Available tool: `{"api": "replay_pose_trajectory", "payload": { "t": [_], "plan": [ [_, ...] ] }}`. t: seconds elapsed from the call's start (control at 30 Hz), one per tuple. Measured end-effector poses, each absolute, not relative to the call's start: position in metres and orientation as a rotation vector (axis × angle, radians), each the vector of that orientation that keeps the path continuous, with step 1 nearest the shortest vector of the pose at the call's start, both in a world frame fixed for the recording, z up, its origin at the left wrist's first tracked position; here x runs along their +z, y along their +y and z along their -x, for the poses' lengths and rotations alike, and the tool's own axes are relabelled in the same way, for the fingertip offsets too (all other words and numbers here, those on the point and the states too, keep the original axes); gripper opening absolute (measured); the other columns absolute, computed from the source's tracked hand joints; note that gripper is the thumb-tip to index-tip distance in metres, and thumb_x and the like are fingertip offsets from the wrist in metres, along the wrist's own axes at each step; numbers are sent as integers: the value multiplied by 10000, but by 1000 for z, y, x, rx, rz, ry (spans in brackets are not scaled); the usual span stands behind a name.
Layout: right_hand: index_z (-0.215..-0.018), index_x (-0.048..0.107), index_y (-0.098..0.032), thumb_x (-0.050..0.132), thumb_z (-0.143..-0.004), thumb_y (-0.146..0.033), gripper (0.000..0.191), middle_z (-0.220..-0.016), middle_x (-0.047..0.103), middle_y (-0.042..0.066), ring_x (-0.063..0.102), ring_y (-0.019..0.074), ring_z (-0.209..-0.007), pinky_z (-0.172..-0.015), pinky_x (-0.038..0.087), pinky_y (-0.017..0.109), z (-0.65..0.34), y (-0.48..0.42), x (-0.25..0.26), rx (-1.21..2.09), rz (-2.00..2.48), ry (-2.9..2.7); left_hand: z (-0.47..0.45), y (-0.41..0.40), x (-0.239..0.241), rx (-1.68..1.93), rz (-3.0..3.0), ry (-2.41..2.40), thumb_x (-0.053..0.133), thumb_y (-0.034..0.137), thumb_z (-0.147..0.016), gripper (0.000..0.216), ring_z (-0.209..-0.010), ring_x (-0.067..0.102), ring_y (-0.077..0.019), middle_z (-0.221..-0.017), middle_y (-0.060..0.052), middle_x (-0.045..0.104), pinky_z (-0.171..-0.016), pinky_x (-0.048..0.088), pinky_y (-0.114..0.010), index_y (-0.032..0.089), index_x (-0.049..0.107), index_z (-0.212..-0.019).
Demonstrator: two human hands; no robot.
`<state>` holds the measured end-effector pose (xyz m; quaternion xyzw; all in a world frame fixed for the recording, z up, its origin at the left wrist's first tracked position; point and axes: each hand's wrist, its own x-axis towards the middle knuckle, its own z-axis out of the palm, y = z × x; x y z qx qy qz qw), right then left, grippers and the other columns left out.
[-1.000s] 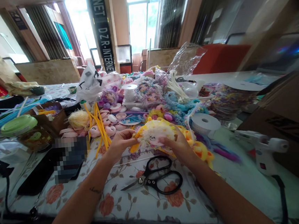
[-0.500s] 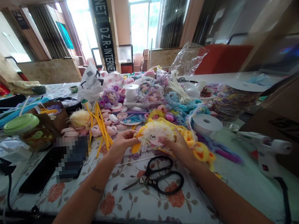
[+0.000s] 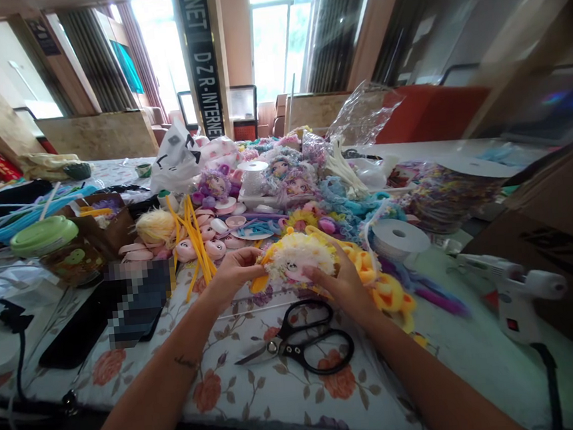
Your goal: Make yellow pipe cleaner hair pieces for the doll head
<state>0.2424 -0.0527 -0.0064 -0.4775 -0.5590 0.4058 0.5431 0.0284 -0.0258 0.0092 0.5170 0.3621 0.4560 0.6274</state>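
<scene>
A small doll head with fluffy pale-yellow hair (image 3: 297,257) is held just above the flowered tablecloth (image 3: 261,384). My left hand (image 3: 234,273) pinches its left side, fingers closed on the hair. My right hand (image 3: 340,280) grips its right and lower side, thumb near the pink face. Yellow chenille pieces (image 3: 383,287) trail from under my right hand. Black-handled scissors (image 3: 298,344) lie shut on the cloth just below both hands.
A white glue gun (image 3: 514,292) stands at the right, a white ribbon spool (image 3: 399,236) behind my right hand. Yellow pipe cleaners (image 3: 193,240), pink doll faces (image 3: 208,238) and finished dolls (image 3: 283,175) crowd the back. A green-lidded jar (image 3: 56,252) and black phone (image 3: 100,321) sit left.
Both hands stay on the doll head with only slight finger shifts. The view has drifted a little.
</scene>
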Motion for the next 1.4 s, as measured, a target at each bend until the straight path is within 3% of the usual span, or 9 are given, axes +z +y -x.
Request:
{"api": "replay_pose_trajectory", "payload": {
  "t": [0.5, 0.8, 1.0, 1.4],
  "plan": [
    [-1398, 353, -295, 734, -743, -405, 766, -1214, 640, 63, 632, 265, -1052, -876, 537, 430, -238, -53, -4, 1191, 984, -1187, -29, -27, 9, 1038, -1120, 786, 796, 225, -578, 250, -575, 533, -95, -702, -6, 638, -543, 380, -216, 126, 685, -779],
    [-1388, 360, -272, 755, -706, -423, 802, -1145, 657, 67, 634, 268, -1020, -884, 524, 436, -239, -53, -4, 1066, 1037, -1246, -31, -27, 8, 1038, -1127, 794, 801, 237, -574, 242, -574, 531, -90, -689, 7, 628, -546, 384, -207, 139, 671, -754],
    [-1371, 379, -264, 778, -657, -457, 840, -1201, 615, 87, 605, 285, -1057, -924, 496, 458, -240, -55, -1, 934, 1117, -1316, -30, -25, 8, 1031, -1177, 800, 805, 261, -582, 297, -602, 552, -108, -722, -7, 654, -565, 407, -219, 139, 688, -826],
    [-1368, 388, -259, 754, -692, -451, 793, -1110, 666, 75, 635, 278, -1010, -891, 516, 452, -238, -55, -1, 1052, 1047, -1244, -31, -26, 7, 1033, -1165, 786, 800, 255, -581, 271, -635, 567, -117, -742, -13, 655, -604, 426, -223, 138, 674, -791]
  ]
}}
